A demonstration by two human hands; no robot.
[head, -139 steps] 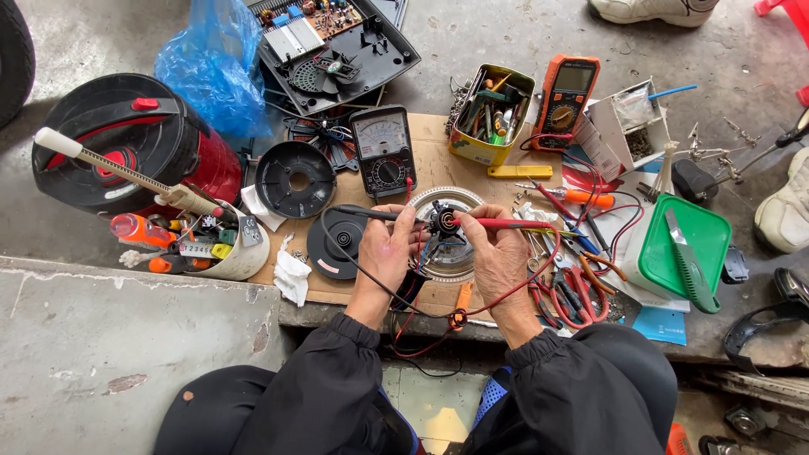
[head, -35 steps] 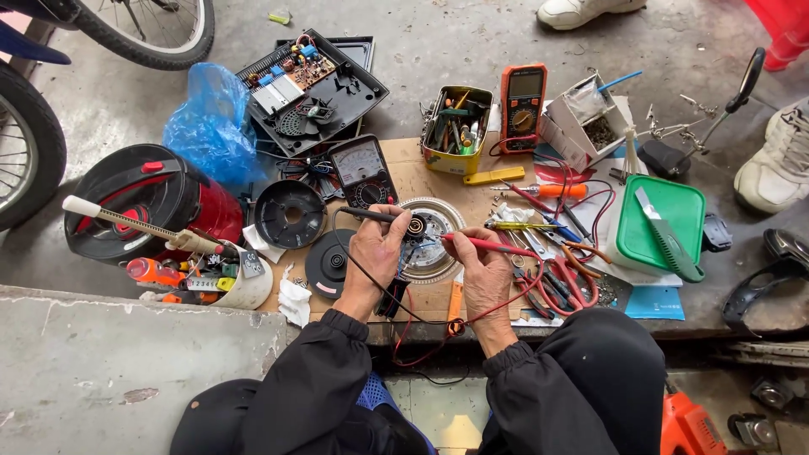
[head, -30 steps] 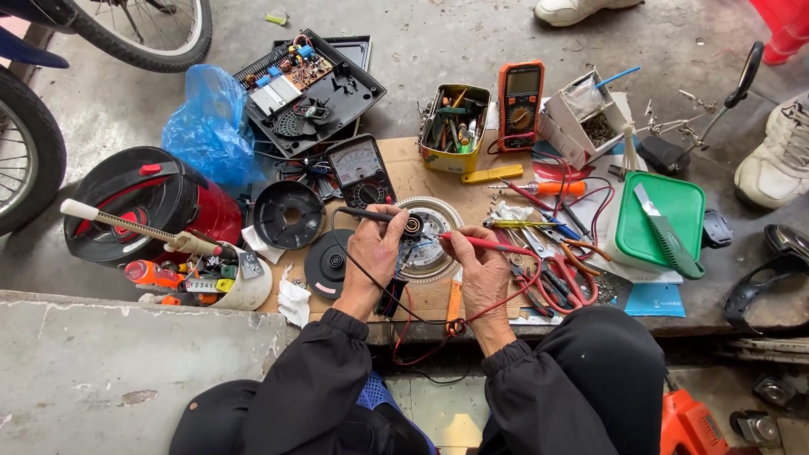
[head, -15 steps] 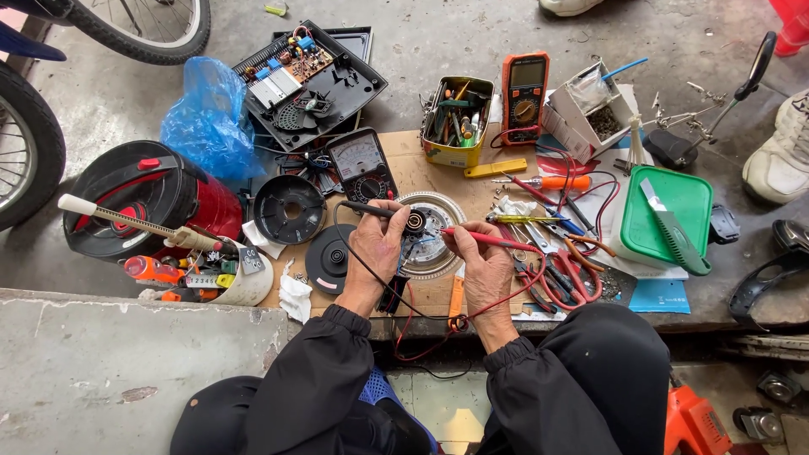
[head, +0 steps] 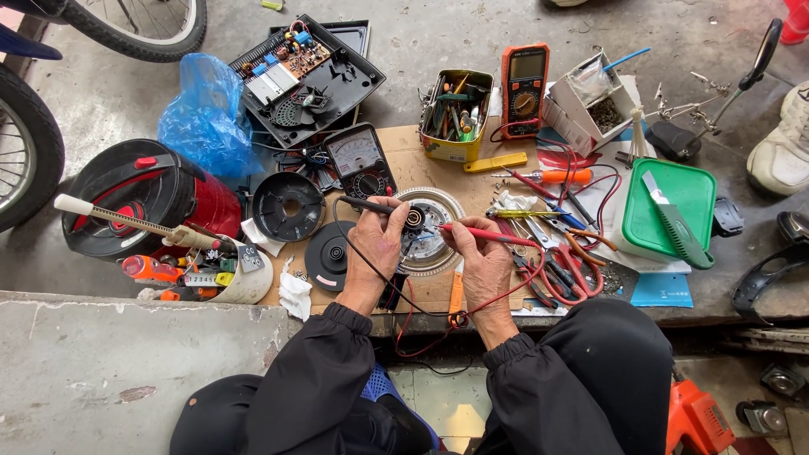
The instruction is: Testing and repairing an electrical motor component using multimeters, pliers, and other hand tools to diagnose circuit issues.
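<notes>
Probing step: left hand (head: 377, 244) pinches the black probe (head: 366, 206), right hand (head: 480, 261) the red probe (head: 484, 237), tips on the round coil plate (head: 428, 243); next, read the near analog meter (head: 361, 160).

Two spoked bicycle wheels (head: 25, 143) run off the frame's left and top edges. A white sports shoe (head: 782, 143) is cropped at the right. The round silver coil disc (head: 425, 244) sits half hidden beneath the person's hands, probe tips indistinct.
</notes>
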